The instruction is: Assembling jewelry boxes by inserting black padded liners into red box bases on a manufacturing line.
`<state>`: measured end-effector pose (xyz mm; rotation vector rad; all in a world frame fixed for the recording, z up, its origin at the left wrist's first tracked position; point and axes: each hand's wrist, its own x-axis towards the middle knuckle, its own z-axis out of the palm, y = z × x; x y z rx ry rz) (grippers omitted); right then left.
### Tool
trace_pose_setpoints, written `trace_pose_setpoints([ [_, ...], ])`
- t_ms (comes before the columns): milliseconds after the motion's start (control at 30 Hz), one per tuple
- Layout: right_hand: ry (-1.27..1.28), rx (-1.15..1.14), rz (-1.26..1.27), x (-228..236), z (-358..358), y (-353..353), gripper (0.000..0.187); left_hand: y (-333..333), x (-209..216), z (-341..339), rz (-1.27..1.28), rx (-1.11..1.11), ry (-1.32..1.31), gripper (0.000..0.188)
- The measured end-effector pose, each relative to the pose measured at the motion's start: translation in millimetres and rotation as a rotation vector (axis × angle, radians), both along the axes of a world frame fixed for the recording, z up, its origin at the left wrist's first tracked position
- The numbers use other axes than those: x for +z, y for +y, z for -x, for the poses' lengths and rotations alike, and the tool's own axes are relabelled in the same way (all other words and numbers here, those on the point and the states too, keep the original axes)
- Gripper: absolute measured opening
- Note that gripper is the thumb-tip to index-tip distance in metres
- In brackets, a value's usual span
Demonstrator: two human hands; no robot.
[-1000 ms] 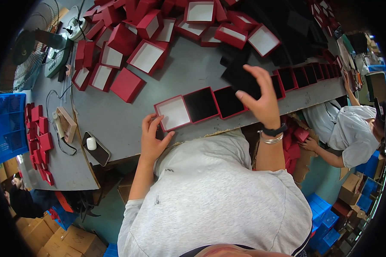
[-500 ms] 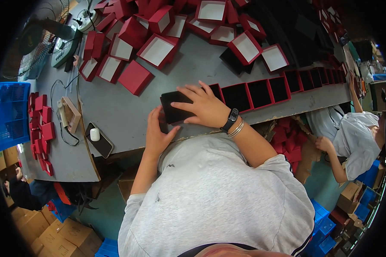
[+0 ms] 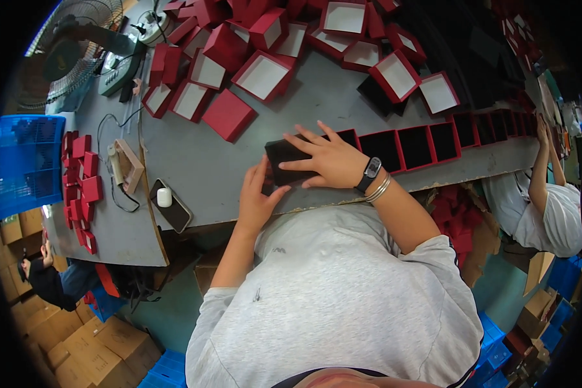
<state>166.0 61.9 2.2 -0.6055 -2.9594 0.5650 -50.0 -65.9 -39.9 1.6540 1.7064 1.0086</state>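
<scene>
A black square pad point(image 3: 282, 154) lies over a small box at the near edge of the grey table, and most of the box is hidden beneath it and my hands. My left hand point(image 3: 260, 194) curves round the box's left near corner, thumb in front, fingers along the side. Spread across the pad from the right is my right hand point(image 3: 330, 160), its fingers stretched out and pressing on the black surface. Just beyond my right hand, a row of red open boxes with black insides point(image 3: 415, 147) runs along the table edge.
Red boxes with white insides point(image 3: 262, 76) are heaped at the back. Small red pieces point(image 3: 83, 187), a phone point(image 3: 178, 215) with a white case point(image 3: 164, 196), a corded tool point(image 3: 116, 165) and a fan point(image 3: 64, 55) are at left. A co-worker point(image 3: 543, 207) sits at right.
The whole view has shifted, so the table things appear farther right. My hands stay on the same box and pad. The co-worker's lowered hand has come up to the table edge.
</scene>
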Motion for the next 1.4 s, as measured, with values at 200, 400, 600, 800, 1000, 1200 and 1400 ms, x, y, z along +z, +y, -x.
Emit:
trace_pose_setpoints([
  [200, -0.067, -0.006, -0.08, 9.5, -3.3, -9.3, 0.079, 6.6, 10.4, -3.6, 0.105, 0.02, -0.129, 0.088],
  [400, 0.209, -0.103, -0.139, 4.0, -12.3, -40.3, 0.052, 15.1, 11.3, 3.6, 0.117, 0.07, -0.227, 0.09],
  [600, 0.22, -0.122, -0.183, -9.2, -17.7, -51.7, 0.037, 32.8, 17.3, 4.0, -0.096, -0.064, 0.265, 0.082],
  [800, 0.198, -0.123, -0.161, -13.8, -20.7, -53.4, 0.045, 29.2, 22.8, -6.5, 0.052, -0.068, 0.323, 0.076],
  [1000, 0.183, -0.149, -0.185, -17.1, -23.8, -58.2, 0.045, 24.1, 17.9, -14.2, 0.023, -0.051, 0.466, 0.067],
  [1200, 0.21, -0.193, -0.17, -18.9, -22.4, -59.1, 0.044, 23.9, 15.5, -11.1, 0.047, -0.07, 0.49, 0.068],
  [1400, 0.234, -0.259, -0.141, -16.0, -16.6, -58.8, 0.037, 30.3, 16.3, -8.6, -0.073, -0.087, 0.482, 0.065],
])
